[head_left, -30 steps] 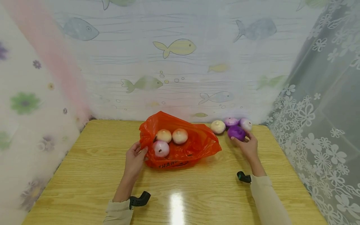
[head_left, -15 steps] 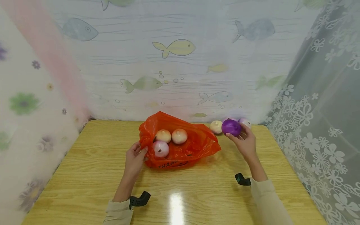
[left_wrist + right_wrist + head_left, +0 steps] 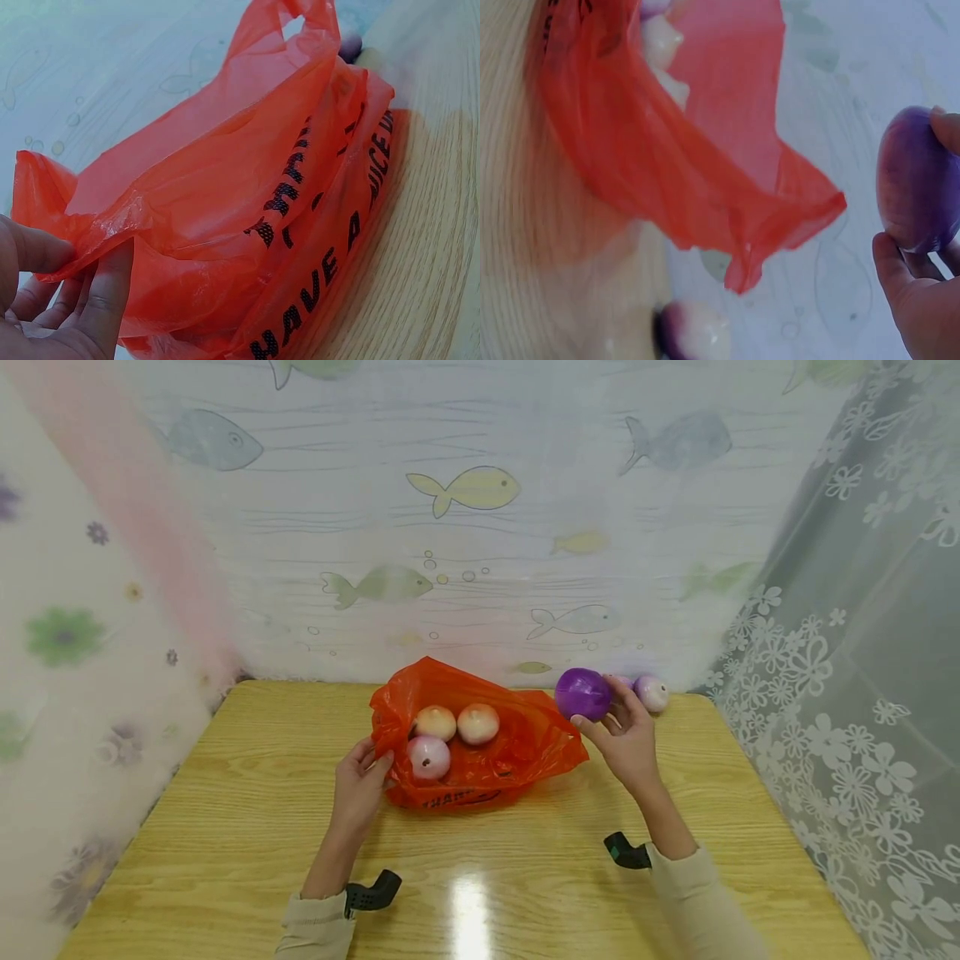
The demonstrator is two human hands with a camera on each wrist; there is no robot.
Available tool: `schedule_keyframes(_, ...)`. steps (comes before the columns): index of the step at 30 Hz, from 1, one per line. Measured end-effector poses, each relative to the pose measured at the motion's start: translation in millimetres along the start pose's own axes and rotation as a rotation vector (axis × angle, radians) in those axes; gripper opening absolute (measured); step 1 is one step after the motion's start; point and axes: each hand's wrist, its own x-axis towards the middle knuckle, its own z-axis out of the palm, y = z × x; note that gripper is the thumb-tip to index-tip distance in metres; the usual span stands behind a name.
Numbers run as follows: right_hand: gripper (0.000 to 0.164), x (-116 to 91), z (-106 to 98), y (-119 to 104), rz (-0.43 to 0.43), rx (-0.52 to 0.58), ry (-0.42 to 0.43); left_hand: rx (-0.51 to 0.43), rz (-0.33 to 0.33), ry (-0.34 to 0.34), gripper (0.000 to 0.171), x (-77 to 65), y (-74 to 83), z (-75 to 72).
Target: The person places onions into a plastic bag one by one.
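Observation:
My left hand pinches the left edge of a red plastic bag, thumb and fingers on the film in the left wrist view. Inside the bag's opening sit two pale yellowish onions and a pinkish-white onion. My right hand grips a deep purple onion, held up beside the bag's right end. The right wrist view shows this purple onion between thumb and fingers, apart from the bag. Behind that hand, a white-and-purple onion rests at the table's back right, with another mostly hidden.
The light wooden table ends at a fish-printed curtain just behind the bag. A sheer flowered curtain hangs at the right. Black wrist-worn devices stick out from both forearms.
My right hand has lifted the purple onion from the group at the back right and carried it left toward the bag, now covering the pale onion there. My left hand has stayed put.

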Motion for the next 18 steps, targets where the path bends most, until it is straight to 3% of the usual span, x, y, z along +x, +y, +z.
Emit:
schedule_keyframes(9,0.071,-4,24,-13,-0.030,0.011,-0.107,-0.001,0.007,-0.004,0.042,0.0,0.4,0.8)
schedule_keyframes(18,0.069,-2,45,-16,-0.002,-0.051,-0.169,-0.008,0.010,-0.001,0.041,-0.9,1.1,0.9)
